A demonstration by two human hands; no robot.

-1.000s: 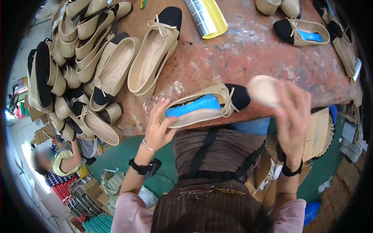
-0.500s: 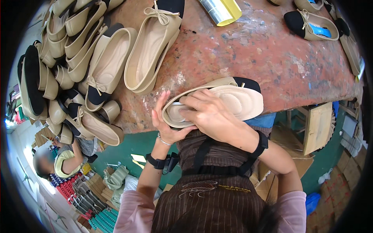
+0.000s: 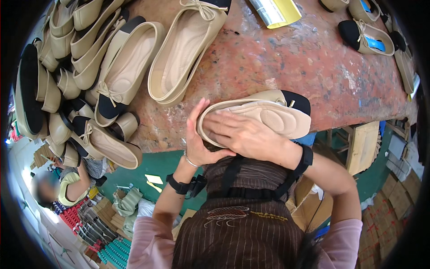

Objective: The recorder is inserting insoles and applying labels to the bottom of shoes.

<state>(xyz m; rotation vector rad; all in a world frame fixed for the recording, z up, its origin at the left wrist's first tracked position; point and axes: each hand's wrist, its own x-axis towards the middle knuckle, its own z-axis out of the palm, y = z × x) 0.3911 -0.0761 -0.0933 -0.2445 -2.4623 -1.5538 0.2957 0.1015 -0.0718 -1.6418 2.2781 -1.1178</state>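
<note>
A beige flat shoe point(image 3: 264, 97) with a black toe and a small bow lies at the table's near edge, toe to the right. My left hand point(image 3: 199, 141) cups its heel, fingers along the far side and thumb on the near side. A pale cushioned insole point(image 3: 286, 120) lies along the shoe's opening, its front end resting outside over the near side of the toe. My right hand point(image 3: 251, 136) lies on the insole, fingers stretched flat into the heel part, where they hide its back end.
Finished-looking beige flats point(image 3: 130, 67) are heaped at the left of the worn red table point(image 3: 251, 58). More shoes point(image 3: 367, 38) with blue pieces inside stand far right. A yellow-edged silver sheet point(image 3: 273, 13) lies at the back. Another person point(image 3: 74, 184) sits at lower left.
My right fingers have gone from bent inside the heel to flat on the insole. The insole now covers the heel area that showed before. The whole view has shifted slightly.
</note>
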